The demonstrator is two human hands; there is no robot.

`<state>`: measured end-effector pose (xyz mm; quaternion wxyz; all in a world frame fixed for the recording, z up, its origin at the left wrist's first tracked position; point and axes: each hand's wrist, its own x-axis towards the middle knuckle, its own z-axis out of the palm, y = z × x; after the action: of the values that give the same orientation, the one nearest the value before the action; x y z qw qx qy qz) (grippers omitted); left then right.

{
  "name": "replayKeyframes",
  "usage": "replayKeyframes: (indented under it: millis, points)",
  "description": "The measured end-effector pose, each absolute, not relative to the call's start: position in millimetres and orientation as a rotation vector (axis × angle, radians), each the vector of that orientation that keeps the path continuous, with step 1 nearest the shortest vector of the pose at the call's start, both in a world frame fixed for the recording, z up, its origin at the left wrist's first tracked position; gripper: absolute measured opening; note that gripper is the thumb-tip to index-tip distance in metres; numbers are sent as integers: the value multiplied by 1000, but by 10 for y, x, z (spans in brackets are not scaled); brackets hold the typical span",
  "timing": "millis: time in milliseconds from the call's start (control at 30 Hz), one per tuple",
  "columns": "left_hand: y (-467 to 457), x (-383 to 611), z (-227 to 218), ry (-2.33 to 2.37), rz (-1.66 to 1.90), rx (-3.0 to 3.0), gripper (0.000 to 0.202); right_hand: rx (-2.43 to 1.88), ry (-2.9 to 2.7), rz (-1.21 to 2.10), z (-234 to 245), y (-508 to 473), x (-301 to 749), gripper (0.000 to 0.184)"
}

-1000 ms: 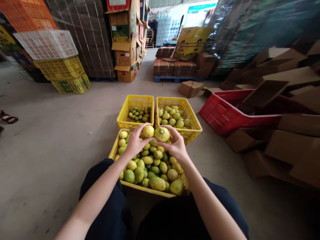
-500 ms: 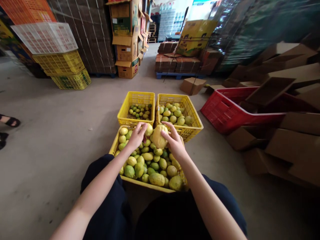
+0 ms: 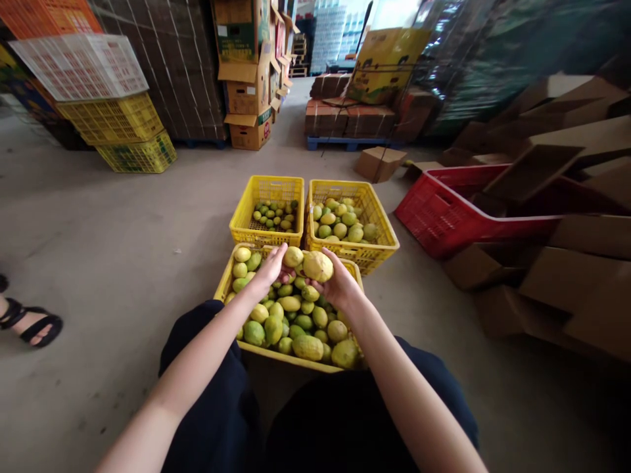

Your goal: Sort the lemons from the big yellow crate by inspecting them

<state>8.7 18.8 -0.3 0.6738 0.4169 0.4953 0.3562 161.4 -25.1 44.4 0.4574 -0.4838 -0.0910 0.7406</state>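
Observation:
My left hand (image 3: 270, 269) holds a small yellow lemon (image 3: 292, 256) over the near yellow crate (image 3: 223, 287), which is heaped with yellow and green lemons. My right hand (image 3: 338, 284) cups a bigger, bumpy yellow lemon (image 3: 318, 266) right beside it. Both hands hover above the far edge of that crate. Behind it stand two more yellow crates side by side: the left crate (image 3: 246, 211) has a thin layer of small green fruit, the right crate (image 3: 380, 227) has larger lemons.
A red crate (image 3: 434, 217) and loose cardboard boxes (image 3: 562, 276) lie to the right. Stacked yellow and white crates (image 3: 108, 112) and carton stacks stand at the back left. Another person's sandalled foot (image 3: 32, 325) rests on the concrete floor at left. My dark-trousered knees flank the near crate.
Both hands have turned palm-up, each still with its lemon, and sit slightly lower over the crate. The sandalled foot at left has stepped closer.

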Motion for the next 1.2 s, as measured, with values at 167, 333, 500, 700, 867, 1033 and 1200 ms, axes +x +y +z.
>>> replayKeyframes:
  millis: [167,333,500,700,867,1033,1200]
  points:
    - [196,95,-10,1103,754,843,61,-1181,-216,1839,466,-270,1604,37]
    - [203,110,-3,1121,706,797,60,-1187,-183,1842,458,-275,1606,38]
    - [243,95,-48,1074,650,749,64,-1182,-180,1841,441,-279,1612,38]
    - [220,91,-27,1012,694,727,50,-1194,-165,1810,442,-280,1607,36]
    - [157,122,95,1055,720,712,42,-1203,-162,1800,450,-280,1606,37]
    - [151,121,156,1058,713,698,39,-1202,-160,1799,445,-273,1620,38]
    - [144,98,222,982,679,685,44,-1158,-180,1823,439,-270,1650,37]
